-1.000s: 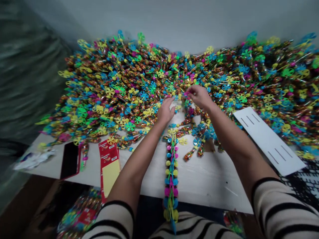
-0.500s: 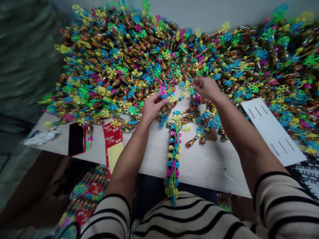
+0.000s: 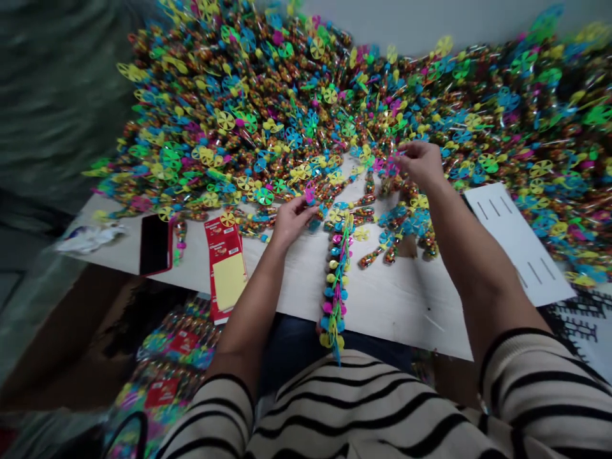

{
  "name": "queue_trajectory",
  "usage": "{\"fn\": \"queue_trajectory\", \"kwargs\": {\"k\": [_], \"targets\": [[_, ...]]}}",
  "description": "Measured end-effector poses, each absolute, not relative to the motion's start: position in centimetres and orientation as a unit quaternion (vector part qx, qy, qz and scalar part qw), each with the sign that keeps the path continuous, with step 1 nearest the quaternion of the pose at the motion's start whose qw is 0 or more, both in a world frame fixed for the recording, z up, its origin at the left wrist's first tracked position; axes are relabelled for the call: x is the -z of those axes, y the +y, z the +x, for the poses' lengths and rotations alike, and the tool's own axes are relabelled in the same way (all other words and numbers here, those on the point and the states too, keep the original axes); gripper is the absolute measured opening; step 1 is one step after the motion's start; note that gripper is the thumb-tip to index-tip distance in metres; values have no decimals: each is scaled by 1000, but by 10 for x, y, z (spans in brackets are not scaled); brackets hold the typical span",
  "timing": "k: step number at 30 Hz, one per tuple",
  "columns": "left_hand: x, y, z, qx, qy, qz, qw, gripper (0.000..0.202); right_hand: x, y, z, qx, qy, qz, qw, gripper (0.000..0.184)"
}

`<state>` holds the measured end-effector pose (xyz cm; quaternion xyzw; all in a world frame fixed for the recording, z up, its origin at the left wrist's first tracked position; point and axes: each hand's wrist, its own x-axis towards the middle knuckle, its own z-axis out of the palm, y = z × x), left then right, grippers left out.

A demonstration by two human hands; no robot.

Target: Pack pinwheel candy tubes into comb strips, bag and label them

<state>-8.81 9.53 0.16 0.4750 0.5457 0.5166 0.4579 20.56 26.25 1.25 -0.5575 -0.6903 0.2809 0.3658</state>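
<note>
A huge heap of small candy-filled tubes with coloured pinwheel tops (image 3: 296, 108) covers the far part of a white table (image 3: 411, 306). My left hand (image 3: 291, 220) pinches one tube with a pink and blue top (image 3: 310, 194) at the heap's near edge. My right hand (image 3: 421, 162) is closed on another small pink-topped toy (image 3: 389, 167) among the heap. A neat row of the toys (image 3: 336, 280) runs from between my hands toward my lap and hangs over the table's front edge.
A white card with slots (image 3: 519, 239) lies at the right. A red and yellow header card (image 3: 224, 268) and a dark phone in a red case (image 3: 155, 243) lie at the left. Packed bags of toys (image 3: 167, 357) sit below the table's left front.
My left hand has drawn back from the heap toward me with a pink-topped tube pinched in it. My right hand shifted slightly right, and the camera tilted down.
</note>
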Motion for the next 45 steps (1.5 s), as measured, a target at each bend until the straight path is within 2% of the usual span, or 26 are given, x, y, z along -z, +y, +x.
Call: {"fn": "queue_trajectory", "kwargs": {"k": [3, 8, 13, 18, 24, 30, 36, 39, 45], "targets": [[-13, 102, -82, -515, 539, 514, 424, 30, -42, 250, 212, -327, -682, -491, 433, 20], [-42, 122, -54, -502, 477, 584, 423, 32, -79, 212, 177, -376, -703, -393, 458, 22], [-62, 133, -35, -470, 392, 613, 500, 29, -89, 183, 129, -387, -714, -324, 486, 26], [-67, 132, -40, -530, 415, 561, 481, 26, -92, 170, 117, -440, -712, -268, 478, 45], [-65, 130, -39, -556, 447, 542, 445, 25, -82, 169, 119, -446, -710, -286, 464, 56], [-66, 129, -40, -551, 440, 551, 445, 27, -74, 160, 128, -493, -723, -280, 394, 51], [-57, 123, -43, -554, 478, 574, 367, 24, -56, 142, 140, -528, -654, -309, 445, 46], [-44, 115, -55, -533, 521, 552, 374, 23, -39, 133, 158, -524, -600, -365, 482, 41], [-10, 92, -67, -472, 578, 524, 411, 18, 6, 106, 169, -523, -557, -470, 441, 38]]}}
